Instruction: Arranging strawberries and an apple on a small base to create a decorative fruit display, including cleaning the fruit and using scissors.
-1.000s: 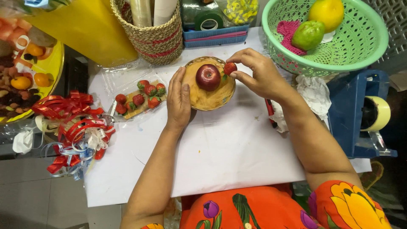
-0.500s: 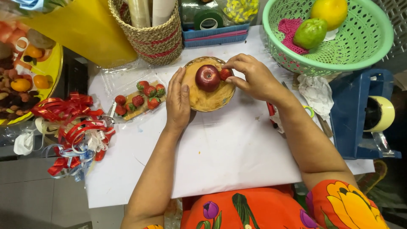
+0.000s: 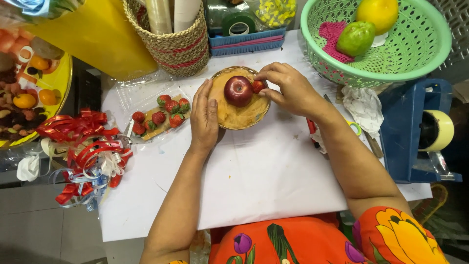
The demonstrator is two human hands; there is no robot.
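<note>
On your white worktop a small woven basket holds a red apple. Your left hand lies flat, its grip apart, against the basket's side. Your right hand has its grip clamped on a strawberry, touching the apple.

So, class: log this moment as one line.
left hand: steadies small basket | right hand: holds strawberry beside apple

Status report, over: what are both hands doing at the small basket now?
Left hand flat against small basket rim. Right hand pinching strawberry beside red apple in the basket. Strawberry tray at left, apart. Nothing in the way.
</note>
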